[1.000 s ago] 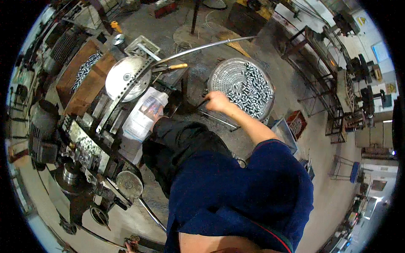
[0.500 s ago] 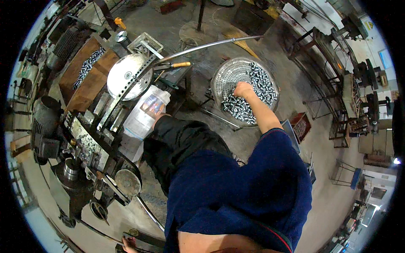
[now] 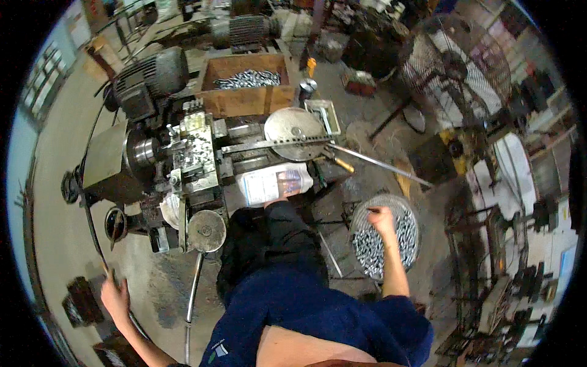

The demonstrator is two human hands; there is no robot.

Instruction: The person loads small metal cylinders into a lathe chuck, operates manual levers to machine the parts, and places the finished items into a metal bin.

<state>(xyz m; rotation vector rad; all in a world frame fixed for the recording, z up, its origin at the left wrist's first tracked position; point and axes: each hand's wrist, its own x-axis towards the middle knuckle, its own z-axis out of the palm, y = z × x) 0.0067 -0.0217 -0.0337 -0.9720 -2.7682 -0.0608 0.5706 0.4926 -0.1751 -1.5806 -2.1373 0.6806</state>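
Note:
At the far left, my left hand (image 3: 115, 296) is closed around a long thin lever (image 3: 96, 241) beside the lathe-like machine. My right hand (image 3: 382, 221) is over the far part of a round perforated metal basin (image 3: 391, 200), its fingers pinched together. A small dark shape shows at the fingertips, too small to name. Many short shiny metal cylinders (image 3: 369, 252) lie heaped in the basin below that hand and forearm. The machine's metal chuck (image 3: 145, 150) and its tool carriage (image 3: 199, 150) are ahead of my left hand.
A wooden box (image 3: 244, 101) of metal parts stands behind the machine. A round metal disc (image 3: 296, 125), a perforated bar (image 3: 251, 146) and a printed sheet (image 3: 263, 186) lie before me. A long metal rod (image 3: 382, 165) reaches toward the basin. A large fan (image 3: 455, 64) stands far right.
My view has swung left, bringing the machine and my left hand on the lever fully in. My right hand has come up from among the metal cylinders.

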